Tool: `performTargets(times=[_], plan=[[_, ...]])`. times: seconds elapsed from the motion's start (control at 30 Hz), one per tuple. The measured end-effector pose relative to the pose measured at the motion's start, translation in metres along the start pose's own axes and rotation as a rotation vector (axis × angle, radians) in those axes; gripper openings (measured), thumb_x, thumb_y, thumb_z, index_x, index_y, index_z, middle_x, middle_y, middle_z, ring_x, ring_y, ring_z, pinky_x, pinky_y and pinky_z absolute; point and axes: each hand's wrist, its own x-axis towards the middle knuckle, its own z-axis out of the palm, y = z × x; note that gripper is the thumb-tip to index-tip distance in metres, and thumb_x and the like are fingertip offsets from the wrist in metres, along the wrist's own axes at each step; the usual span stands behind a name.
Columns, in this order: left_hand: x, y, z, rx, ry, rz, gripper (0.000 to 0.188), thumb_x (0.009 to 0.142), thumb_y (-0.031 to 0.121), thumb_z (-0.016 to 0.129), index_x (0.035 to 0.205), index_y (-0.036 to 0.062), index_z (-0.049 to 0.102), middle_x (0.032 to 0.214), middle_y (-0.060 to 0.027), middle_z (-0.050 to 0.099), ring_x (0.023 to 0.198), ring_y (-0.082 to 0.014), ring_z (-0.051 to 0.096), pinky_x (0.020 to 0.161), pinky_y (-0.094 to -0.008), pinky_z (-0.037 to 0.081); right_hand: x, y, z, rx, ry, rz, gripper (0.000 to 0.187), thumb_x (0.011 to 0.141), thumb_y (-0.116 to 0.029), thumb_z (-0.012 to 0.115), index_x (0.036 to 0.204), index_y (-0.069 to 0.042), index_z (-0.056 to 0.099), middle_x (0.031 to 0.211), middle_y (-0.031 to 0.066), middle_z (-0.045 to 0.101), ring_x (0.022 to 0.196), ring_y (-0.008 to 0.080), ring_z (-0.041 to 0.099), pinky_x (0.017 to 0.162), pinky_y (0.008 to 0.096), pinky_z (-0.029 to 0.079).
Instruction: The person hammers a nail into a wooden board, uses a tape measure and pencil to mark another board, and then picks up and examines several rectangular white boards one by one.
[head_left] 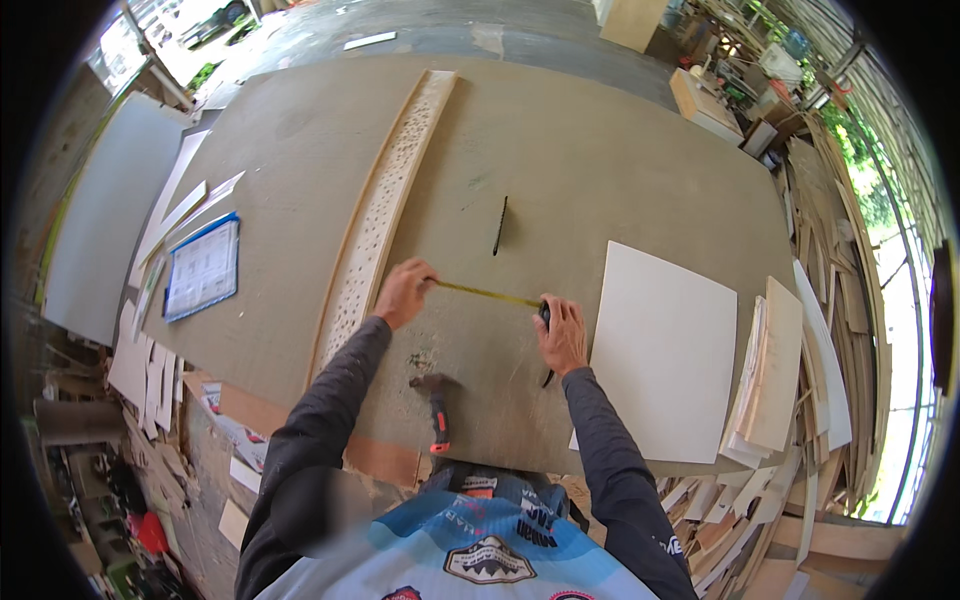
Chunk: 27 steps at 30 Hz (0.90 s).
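A tape measure's yellow blade [488, 292] is drawn out between my hands, above the large grey-brown table [560, 130]. My left hand [404, 292] pinches the free end of the blade, beside a long wooden strip board [385, 190] dotted with holes. Wrapped round the dark tape measure case [545, 312] is my right hand [563, 337]. A hammer [437, 412] with a red and black handle lies near the table's front edge, between my forearms. Farther off, a thin black rod, perhaps a drill bit [500, 226], rests on the tabletop.
A white panel [665, 350] lies to the right of my right hand, with stacked boards [770, 370] beyond it. At the left is a blue-edged clipboard [203, 268] with paper, near narrow offcuts [180, 215]. Scrap wood [835, 270] is piled along the right side.
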Motion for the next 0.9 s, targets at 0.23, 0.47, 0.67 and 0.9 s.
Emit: performTargets(times=[0.23, 0.47, 0.67, 0.9], plan=[[0.067, -0.082, 0.002, 0.442, 0.145, -0.136, 0.009, 0.09, 0.009, 0.065, 0.097, 0.0119, 0.069, 0.142, -0.0173, 0.047, 0.142, -0.0367, 0.037, 0.111, -0.0544, 0.03, 0.056, 0.054, 0.011, -0.235, 0.045, 0.133, 0.031, 0.096, -0.017, 0.059, 0.127, -0.012, 0.058, 0.128, 0.0076, 0.058, 0.126, 0.031, 0.045, 0.099, 0.0495, 0.042], [0.078, -0.117, 0.013, 0.446, 0.166, -0.271, 0.007, 0.097, 0.013, 0.056, 0.101, 0.0143, 0.062, 0.154, -0.0215, 0.036, 0.148, -0.04, 0.029, 0.115, -0.0649, 0.023, 0.084, 0.079, 0.019, -0.411, 0.099, 0.183, 0.025, 0.096, -0.018, 0.06, 0.12, -0.014, 0.063, 0.127, 0.0053, 0.056, 0.125, 0.0301, 0.045, 0.096, 0.0492, 0.043], [0.091, -0.12, 0.012, 0.529, 0.145, -0.284, 0.017, 0.102, 0.016, 0.051, 0.115, 0.0157, 0.062, 0.153, -0.0206, 0.038, 0.145, -0.0414, 0.033, 0.116, -0.0688, 0.02, 0.086, 0.081, 0.035, -0.442, 0.178, 0.222, 0.018, 0.096, -0.018, 0.062, 0.113, -0.014, 0.063, 0.122, 0.0046, 0.056, 0.122, 0.0294, 0.045, 0.093, 0.0481, 0.042], [0.09, -0.123, 0.011, 0.451, 0.154, -0.282, 0.021, 0.104, 0.019, 0.051, 0.123, 0.0177, 0.061, 0.155, -0.0181, 0.037, 0.144, -0.0393, 0.035, 0.119, -0.0648, 0.019, 0.09, 0.079, 0.043, -0.421, 0.272, 0.254, 0.015, 0.094, -0.016, 0.063, 0.108, -0.016, 0.066, 0.12, 0.0026, 0.057, 0.121, 0.0287, 0.045, 0.092, 0.0472, 0.04]])
